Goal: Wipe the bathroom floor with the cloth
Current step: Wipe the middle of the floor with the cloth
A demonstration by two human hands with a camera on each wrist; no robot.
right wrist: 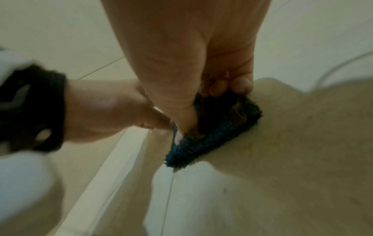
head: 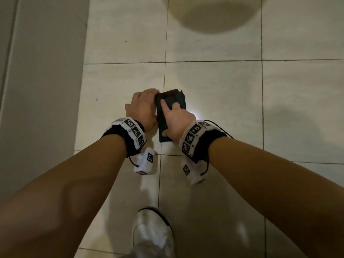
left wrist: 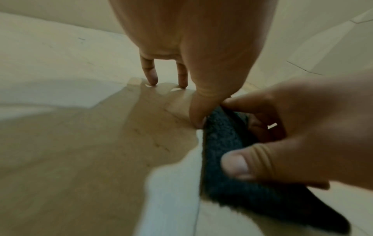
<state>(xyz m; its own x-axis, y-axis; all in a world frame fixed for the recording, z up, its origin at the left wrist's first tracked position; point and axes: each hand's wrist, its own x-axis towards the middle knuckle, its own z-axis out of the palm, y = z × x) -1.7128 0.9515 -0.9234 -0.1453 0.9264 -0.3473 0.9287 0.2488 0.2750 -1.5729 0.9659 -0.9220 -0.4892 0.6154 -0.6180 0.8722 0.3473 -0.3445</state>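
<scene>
A dark blue folded cloth (head: 173, 98) is held between both hands just above the pale tiled floor (head: 223, 86). My left hand (head: 155, 101) is at the cloth's left edge, its thumb tip against the cloth (left wrist: 222, 183) while two other fingers (left wrist: 150, 73) hang straight down. My right hand (head: 167, 118) grips the cloth from the near side, index finger laid on top and thumb at the lower end. In the right wrist view the right thumb (right wrist: 185, 124) presses into the cloth (right wrist: 212, 143) and the curled fingers (right wrist: 228, 86) hold its far edge.
A grey wall or door frame (head: 37, 90) runs along the left. A rounded pale object (head: 214, 12) stands at the top edge of the floor. My white shoe (head: 152, 231) is on the tiles below the hands. Bare tiles stretch to the right.
</scene>
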